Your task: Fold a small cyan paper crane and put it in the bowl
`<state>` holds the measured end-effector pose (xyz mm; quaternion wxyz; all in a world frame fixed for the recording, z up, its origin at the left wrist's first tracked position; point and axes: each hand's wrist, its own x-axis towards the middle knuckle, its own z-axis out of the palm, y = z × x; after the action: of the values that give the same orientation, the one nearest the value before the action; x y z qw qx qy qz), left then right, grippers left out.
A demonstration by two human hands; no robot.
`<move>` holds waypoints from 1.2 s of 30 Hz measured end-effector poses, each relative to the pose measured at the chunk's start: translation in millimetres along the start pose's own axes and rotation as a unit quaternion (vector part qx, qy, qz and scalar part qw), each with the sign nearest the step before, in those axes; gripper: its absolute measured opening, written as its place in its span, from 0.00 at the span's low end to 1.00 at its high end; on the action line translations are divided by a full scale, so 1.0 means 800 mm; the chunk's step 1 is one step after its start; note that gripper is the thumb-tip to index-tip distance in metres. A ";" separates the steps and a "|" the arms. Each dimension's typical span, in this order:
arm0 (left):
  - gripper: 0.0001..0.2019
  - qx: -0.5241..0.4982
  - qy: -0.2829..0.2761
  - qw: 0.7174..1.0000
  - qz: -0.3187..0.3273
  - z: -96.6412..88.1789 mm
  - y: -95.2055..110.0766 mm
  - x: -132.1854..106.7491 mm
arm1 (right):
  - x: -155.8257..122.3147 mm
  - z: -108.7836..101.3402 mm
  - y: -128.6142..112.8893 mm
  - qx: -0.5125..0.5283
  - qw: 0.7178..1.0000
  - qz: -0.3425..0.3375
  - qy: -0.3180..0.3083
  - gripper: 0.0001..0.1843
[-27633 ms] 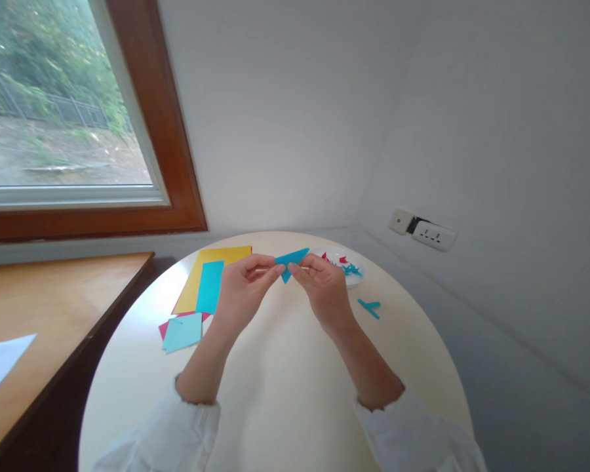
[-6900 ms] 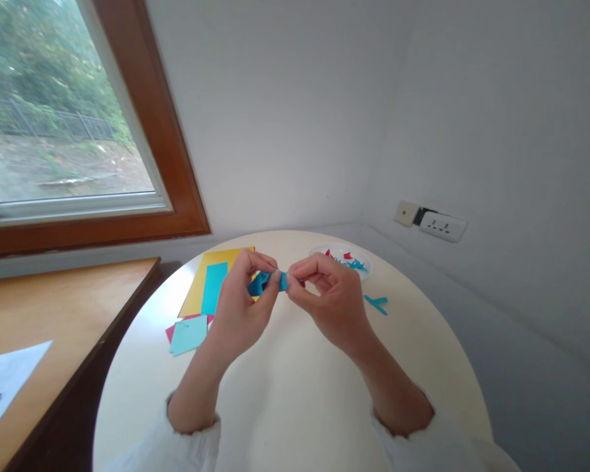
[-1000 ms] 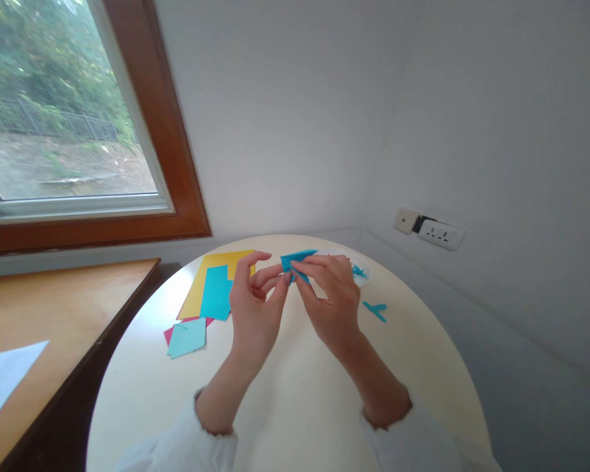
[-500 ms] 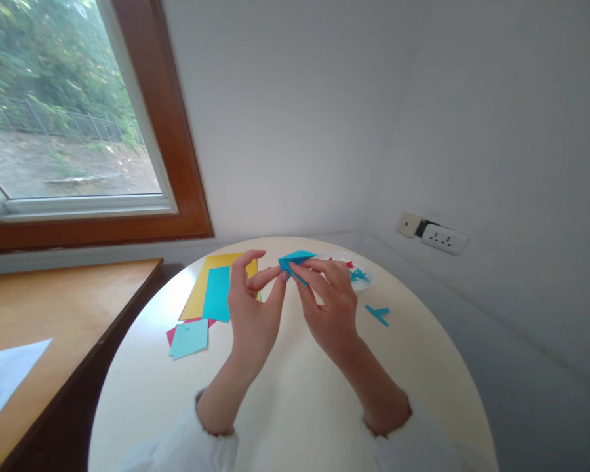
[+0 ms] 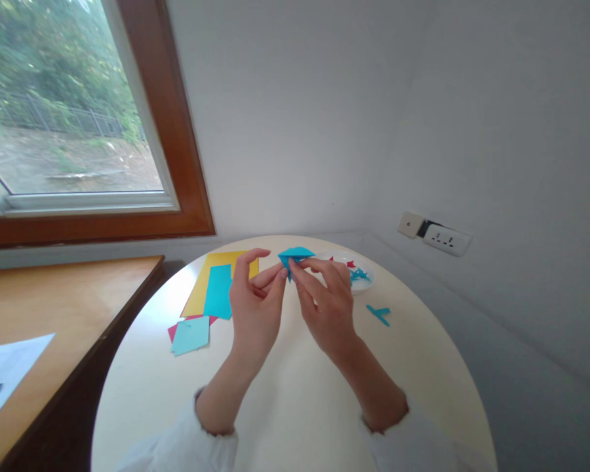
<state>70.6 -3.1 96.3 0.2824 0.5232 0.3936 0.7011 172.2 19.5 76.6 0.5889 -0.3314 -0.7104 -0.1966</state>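
Observation:
Above the round cream table [image 5: 285, 406], my two hands meet on a small folded blue paper piece [image 5: 295, 254]. My right hand [image 5: 327, 308] pinches its lower edge between thumb and fingers. My left hand [image 5: 255, 308] pinches its left corner with thumb and middle finger, while the index finger sticks up free. Most of the paper's lower part is hidden behind my fingertips.
Yellow sheet [image 5: 206, 282] with a blue strip [image 5: 219, 292] on it lies at the left, with light-blue [image 5: 191, 335] and red squares beside it. A white dish [image 5: 356, 278] holds paper bits; a blue folded shape [image 5: 379, 314] lies on the table. A wooden ledge [image 5: 54, 314] borders the table's left.
The blue paper has tilted a little and looks flatter over the last second. Both hands kept their pinch, with only small finger shifts.

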 end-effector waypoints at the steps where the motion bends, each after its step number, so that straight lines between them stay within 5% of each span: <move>1: 0.13 -0.001 0.001 1.000 0.000 0.000 0.000 0.000 | 0.000 0.001 -0.001 -0.002 1.000 -0.002 0.000 0.16; 8: 0.14 -0.030 0.013 0.999 -0.010 -0.003 0.002 0.003 | 0.000 0.003 -0.008 0.028 0.999 -0.018 -0.028 0.20; 16: 0.15 -0.012 0.015 1.000 -0.010 -0.009 -0.002 0.011 | 0.001 0.004 -0.010 0.112 0.990 0.045 -0.079 0.21; 20: 0.14 0.018 0.021 1.000 0.015 -0.011 -0.003 0.013 | 0.004 0.001 -0.011 0.122 0.990 0.047 -0.044 0.11; 25: 0.13 0.068 0.007 0.996 0.057 -0.013 -0.004 0.009 | 0.008 -0.005 -0.012 0.069 0.994 0.038 0.072 0.07; 28: 0.12 0.098 -0.029 0.992 0.078 -0.013 -0.004 0.004 | 0.010 -0.009 -0.008 0.040 0.996 0.040 0.068 0.13; 36: 0.12 0.125 -0.046 0.977 0.166 -0.009 -0.008 0.001 | 0.012 -0.009 -0.009 0.111 0.989 0.079 0.054 0.05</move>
<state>63.6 -1.1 90.3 0.1120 0.6441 0.3720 0.6589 171.2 12.0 88.0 0.6734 -0.3079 -0.6665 -0.0866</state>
